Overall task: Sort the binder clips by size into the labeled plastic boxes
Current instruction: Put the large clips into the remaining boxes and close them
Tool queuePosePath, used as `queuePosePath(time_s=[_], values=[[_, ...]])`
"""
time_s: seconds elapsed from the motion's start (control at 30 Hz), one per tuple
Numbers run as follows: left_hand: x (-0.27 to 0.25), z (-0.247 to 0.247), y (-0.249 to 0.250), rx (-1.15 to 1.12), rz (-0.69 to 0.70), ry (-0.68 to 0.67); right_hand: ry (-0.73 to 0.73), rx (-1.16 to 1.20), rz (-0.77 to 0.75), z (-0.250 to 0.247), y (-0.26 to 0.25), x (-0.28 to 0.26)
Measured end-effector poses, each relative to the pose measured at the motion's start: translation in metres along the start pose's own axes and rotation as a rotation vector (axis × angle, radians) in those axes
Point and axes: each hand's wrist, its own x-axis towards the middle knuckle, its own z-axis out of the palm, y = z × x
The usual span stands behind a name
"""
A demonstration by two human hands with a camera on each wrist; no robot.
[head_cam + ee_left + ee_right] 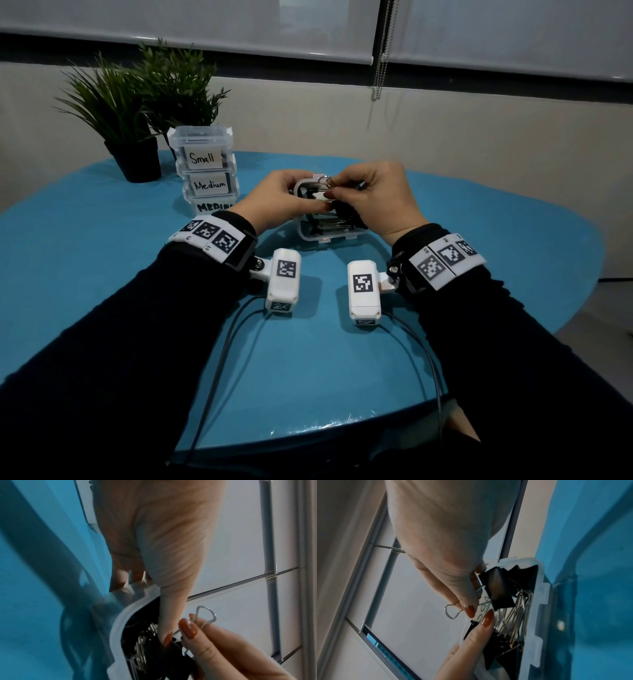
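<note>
An open clear plastic box (pixel 329 238) full of large black binder clips sits mid-table. My left hand (pixel 305 198) grips its left wall, fingers curled outside and thumb (pixel 165 628) inside the rim (pixel 118 622). My right hand (pixel 333 188) pinches the silver wire handle (pixel 453 611) of a large black binder clip (pixel 496 588) between thumb and forefinger, just above the box (pixel 537 601). The handle loop (pixel 205 615) sticks up past the fingertips. Several more clips lie inside, partly hidden by both hands.
A stack of closed clear boxes stands back left, labeled Small (pixel 203 156), Medium (pixel 209 185) and another Medium (pixel 213 206). Two potted plants (pixel 137 113) stand behind it. The blue table (pixel 308 359) ends close to my body; cables run from the wrist cameras.
</note>
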Motion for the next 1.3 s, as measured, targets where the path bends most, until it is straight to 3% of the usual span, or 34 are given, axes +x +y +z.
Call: queuePosePath(time_s=[0.23, 0.4, 0.57, 0.73, 1.3], values=[[-0.006, -0.005, 0.005, -0.002, -0.030, -0.071, 0.083, 0.082, -0.073, 0.001, -0.002, -0.003], [-0.010, -0.004, 0.005, -0.082, -0.064, -0.093, -0.088, -0.049, -0.021, 0.002, -0.001, -0.001], [-0.009, -0.005, 0.002, -0.117, -0.095, -0.107, -0.117, -0.218, -0.012, -0.001, -0.006, 0.000], [-0.006, -0.005, -0.001, -0.120, -0.114, -0.096, -0.256, -0.353, 0.001, -0.005, -0.015, -0.001], [-0.003, -0.006, -0.006, -0.099, -0.101, -0.086, -0.318, -0.646, 0.071, -0.006, -0.027, -0.003]])
